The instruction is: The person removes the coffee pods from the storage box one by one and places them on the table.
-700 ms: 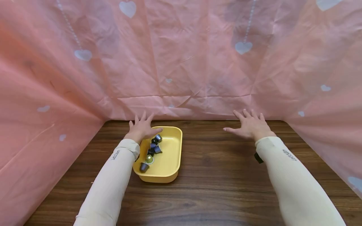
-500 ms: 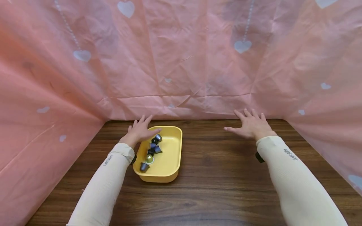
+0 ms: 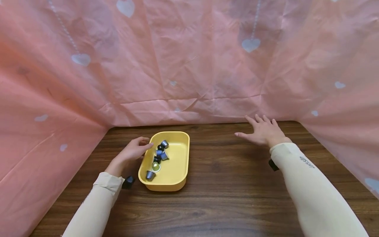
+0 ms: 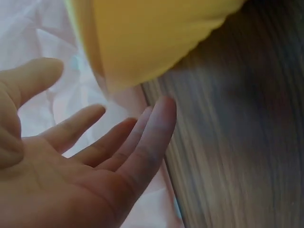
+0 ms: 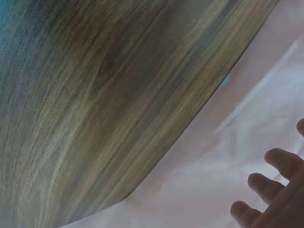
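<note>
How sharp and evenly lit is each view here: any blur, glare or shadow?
Head view: sharp, evenly lit, soft shadow under the right hand. Left wrist view: the yellow tray and left hand are too close, out of focus. Right wrist view: table grain smeared, fingertips dark.

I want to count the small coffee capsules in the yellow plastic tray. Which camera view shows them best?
The head view: the small coffee capsules lie in plain sight inside the yellow plastic tray, along its left side. The left wrist view shows only the tray's outer wall, no capsules. The right wrist view shows neither, only wooden table and pink cloth.
</note>
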The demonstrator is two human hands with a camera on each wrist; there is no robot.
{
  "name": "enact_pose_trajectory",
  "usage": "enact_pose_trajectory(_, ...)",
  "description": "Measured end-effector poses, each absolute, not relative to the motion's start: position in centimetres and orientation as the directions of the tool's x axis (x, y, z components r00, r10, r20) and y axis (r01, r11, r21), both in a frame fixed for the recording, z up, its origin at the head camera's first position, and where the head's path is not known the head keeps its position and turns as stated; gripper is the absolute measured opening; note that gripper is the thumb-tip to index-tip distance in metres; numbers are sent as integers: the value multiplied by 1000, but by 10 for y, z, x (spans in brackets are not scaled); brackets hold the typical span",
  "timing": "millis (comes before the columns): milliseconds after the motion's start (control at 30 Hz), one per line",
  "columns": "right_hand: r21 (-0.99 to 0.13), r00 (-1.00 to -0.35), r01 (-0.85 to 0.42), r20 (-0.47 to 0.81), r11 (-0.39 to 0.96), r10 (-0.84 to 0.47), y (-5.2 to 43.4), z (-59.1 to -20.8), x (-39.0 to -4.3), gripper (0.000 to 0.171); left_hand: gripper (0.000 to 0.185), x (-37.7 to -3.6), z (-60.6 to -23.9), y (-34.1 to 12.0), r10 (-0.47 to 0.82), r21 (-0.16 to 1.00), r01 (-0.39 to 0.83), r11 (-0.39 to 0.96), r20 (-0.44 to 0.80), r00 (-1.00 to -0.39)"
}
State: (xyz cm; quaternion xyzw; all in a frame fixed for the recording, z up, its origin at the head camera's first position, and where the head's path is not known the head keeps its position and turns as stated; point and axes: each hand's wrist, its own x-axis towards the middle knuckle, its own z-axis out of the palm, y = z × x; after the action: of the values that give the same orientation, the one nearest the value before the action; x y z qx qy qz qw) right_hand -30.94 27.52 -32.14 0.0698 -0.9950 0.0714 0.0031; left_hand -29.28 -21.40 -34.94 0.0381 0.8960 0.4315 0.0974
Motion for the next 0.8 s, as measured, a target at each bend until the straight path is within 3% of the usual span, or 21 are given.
enact_pose_trajectory(233,-142,-989,-150,23,978,-148,275,-327,-313,111,53,-278,-353,-219,124,874,-98,477,-177,-976)
enact_pose_trajectory(800,-164,-987,-160,14,973,-160,277,-331,-310,109,45,-258,-364,-226,79,876,-177,449,-236,-968)
